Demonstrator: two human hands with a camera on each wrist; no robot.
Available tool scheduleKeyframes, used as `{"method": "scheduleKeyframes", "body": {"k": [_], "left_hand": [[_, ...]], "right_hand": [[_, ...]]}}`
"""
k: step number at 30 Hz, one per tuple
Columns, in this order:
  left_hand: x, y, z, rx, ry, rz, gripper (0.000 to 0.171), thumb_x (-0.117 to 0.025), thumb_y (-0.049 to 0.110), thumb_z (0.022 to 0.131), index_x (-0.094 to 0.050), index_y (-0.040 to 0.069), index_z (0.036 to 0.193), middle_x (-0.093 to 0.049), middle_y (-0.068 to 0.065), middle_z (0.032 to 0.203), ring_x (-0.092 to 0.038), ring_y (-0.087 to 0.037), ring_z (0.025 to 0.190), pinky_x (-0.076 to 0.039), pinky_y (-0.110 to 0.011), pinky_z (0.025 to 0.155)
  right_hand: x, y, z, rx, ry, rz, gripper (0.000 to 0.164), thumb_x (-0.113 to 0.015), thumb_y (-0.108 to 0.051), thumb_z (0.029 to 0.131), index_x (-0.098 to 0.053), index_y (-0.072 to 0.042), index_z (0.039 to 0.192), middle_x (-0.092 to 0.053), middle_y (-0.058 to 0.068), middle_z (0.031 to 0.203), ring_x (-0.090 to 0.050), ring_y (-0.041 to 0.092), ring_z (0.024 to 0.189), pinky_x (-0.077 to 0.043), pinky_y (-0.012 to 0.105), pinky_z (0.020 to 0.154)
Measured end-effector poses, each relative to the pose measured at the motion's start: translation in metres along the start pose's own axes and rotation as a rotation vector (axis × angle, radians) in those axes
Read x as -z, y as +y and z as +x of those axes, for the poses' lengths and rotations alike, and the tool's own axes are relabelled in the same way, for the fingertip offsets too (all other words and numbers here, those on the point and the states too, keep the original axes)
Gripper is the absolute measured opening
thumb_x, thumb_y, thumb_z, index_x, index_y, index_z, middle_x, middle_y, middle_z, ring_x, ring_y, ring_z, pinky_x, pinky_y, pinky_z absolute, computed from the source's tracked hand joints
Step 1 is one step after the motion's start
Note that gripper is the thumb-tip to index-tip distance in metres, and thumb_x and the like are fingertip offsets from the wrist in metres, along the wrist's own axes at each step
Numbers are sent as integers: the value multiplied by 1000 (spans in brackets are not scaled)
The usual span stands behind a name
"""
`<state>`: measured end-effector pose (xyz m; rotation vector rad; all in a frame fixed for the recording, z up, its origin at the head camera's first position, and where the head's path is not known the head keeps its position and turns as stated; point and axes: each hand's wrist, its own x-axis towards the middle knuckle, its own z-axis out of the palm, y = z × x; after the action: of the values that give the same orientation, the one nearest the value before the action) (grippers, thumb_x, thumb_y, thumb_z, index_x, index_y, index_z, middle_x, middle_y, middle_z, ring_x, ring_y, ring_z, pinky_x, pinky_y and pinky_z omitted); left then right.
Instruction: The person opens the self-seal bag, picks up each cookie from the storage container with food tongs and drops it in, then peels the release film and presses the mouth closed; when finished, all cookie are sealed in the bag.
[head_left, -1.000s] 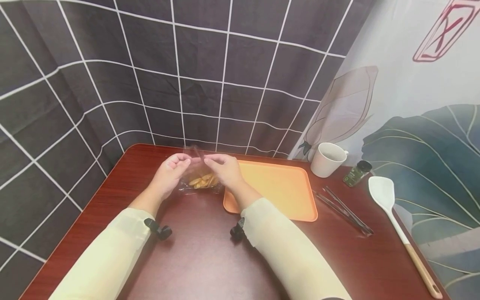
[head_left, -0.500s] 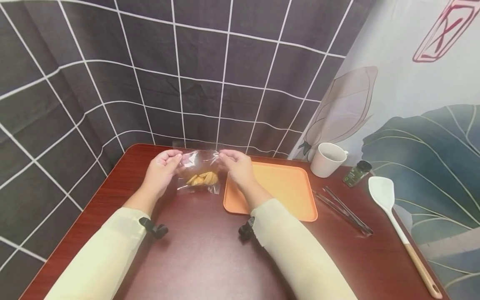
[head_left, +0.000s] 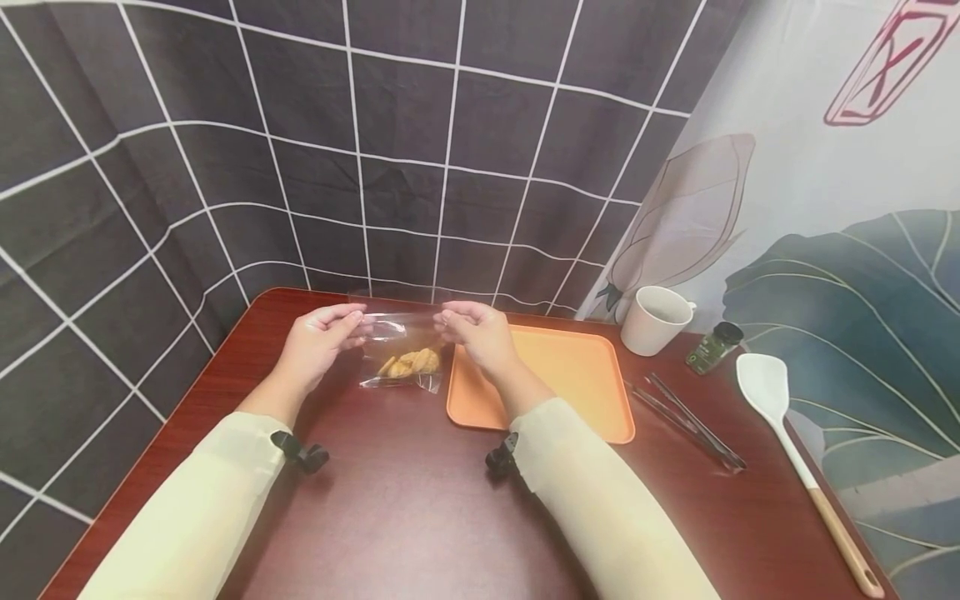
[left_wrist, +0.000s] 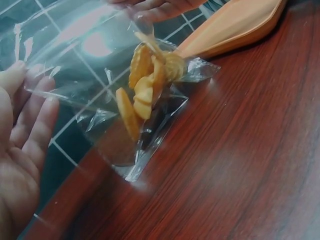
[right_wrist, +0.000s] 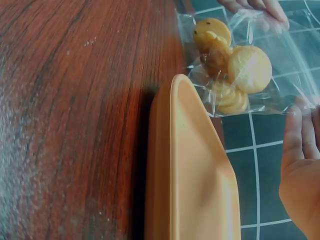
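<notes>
A clear plastic bag [head_left: 401, 329] hangs upright between my two hands at the back of the table. Round yellow crackers [head_left: 411, 363] lie bunched in its bottom; the right wrist view shows them as thin discs [right_wrist: 249, 69]. My left hand [head_left: 318, 342] pinches the bag's upper left side between thumb and fingers. On the opposite side, my right hand [head_left: 480, 333] pinches the upper right edge, above the left end of an orange tray [head_left: 562, 375]. In the left wrist view the bag [left_wrist: 95, 45] is stretched between both hands, its lower corners over the tabletop.
Right of the tray lie metal tongs [head_left: 690, 423]. Behind them stand a white mug [head_left: 656, 321] and a small green jar [head_left: 714, 347] with a black lid. A white spatula [head_left: 765, 387] with a wooden handle runs along the table's right edge. A dark checked curtain [head_left: 405, 192] hangs behind.
My hands have moved apart, spreading the bag's top between them. The crackers have shifted slightly within the bag. The tray, mug, jar, tongs and spatula have stayed put.
</notes>
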<state>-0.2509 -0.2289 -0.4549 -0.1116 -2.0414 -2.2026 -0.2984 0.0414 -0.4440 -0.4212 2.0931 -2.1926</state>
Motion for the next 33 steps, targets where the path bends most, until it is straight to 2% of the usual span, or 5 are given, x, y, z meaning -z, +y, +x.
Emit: {"method": "scheduleKeyframes", "body": {"k": [13,18,24,29,33], "left_hand": [[8,0,-1,14,-125,-140,24,-63,2,106,-78,20,112,-84,2,101,-82,-9,91,-66,-25,82],[8,1,-1,5,-80,-68,19,-68,5,104,-79,18,111,-83,8,100,-80,-7,87,-65,-22,83],[9,2,-1,-3,-10,75,16,-73,12,102,-81,25,106,-79,18,97,-76,-4,83,-62,-17,82],[9,5,-4,26,-22,-8,19,-73,8,101,-82,24,103,-81,14,96,-72,-4,79,-62,-18,80],[9,6,-5,33,-49,-102,21,-70,3,102,-81,20,104,-83,11,100,-75,-4,78,-64,-20,79]], "right_hand": [[10,0,-2,-51,-62,81,29,-66,0,102,-67,12,129,-79,27,116,-80,12,87,-67,35,86],[11,1,-2,-42,-55,49,26,-67,-1,102,-69,10,126,-79,24,117,-80,10,91,-66,38,93],[11,1,-1,-23,-20,-32,24,-71,-4,100,-74,7,121,-81,20,116,-78,8,92,-65,34,90],[11,1,-2,-39,13,-65,22,-75,-6,98,-77,3,118,-81,17,116,-72,9,82,-63,45,88],[10,1,-2,-53,6,-18,24,-74,-3,98,-75,6,120,-78,26,119,-70,9,77,-64,37,81]]}}
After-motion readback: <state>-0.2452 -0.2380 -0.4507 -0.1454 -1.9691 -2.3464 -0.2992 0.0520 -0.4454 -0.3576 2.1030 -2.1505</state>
